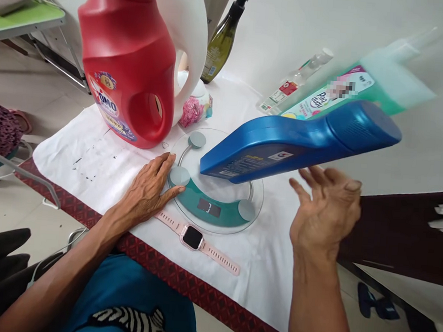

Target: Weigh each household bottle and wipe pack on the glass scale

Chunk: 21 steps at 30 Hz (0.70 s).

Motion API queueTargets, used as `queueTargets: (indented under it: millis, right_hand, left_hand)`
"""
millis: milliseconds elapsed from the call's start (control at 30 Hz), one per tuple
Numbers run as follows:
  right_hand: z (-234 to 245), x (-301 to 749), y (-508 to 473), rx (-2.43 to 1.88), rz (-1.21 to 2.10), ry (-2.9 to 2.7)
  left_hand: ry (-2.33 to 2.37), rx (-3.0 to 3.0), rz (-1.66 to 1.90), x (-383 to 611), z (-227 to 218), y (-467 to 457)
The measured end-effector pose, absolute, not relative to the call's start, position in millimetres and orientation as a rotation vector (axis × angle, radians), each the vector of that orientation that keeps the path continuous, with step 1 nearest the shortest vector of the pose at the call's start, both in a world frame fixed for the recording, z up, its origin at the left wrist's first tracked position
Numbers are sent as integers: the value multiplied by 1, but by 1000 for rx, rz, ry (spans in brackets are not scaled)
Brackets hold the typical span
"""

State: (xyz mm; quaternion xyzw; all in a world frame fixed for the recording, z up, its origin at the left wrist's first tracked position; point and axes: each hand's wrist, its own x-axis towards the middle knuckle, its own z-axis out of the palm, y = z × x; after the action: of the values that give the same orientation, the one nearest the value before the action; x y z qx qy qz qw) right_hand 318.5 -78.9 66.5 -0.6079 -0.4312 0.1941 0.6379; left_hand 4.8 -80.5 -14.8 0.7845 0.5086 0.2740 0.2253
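A round glass scale with a teal band lies on the white cloth. My left hand lies flat and open on the scale's left edge, fingers stretched out. A blue bottle is tilted on its side, its base touching the scale's top. My right hand is open just below and right of the bottle, fingers spread, not gripping it. A pink smartwatch lies in front of the scale.
A red detergent jug and a white jug stand at the back left. Behind the scale are a dark pump bottle, a clear bottle, a blurred green bottle and a pink packet.
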Motion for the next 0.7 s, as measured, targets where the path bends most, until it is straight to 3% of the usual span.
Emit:
queueTargets:
  millis: [267, 700]
  right_hand:
    - [-24, 352, -109, -1593, 308, -565]
    - [-30, 358, -108, -1611, 319, -651]
  left_hand:
    - [1433, 2176, 708, 5, -11, -80]
    - [1476, 2189, 677, 6, -4, -80]
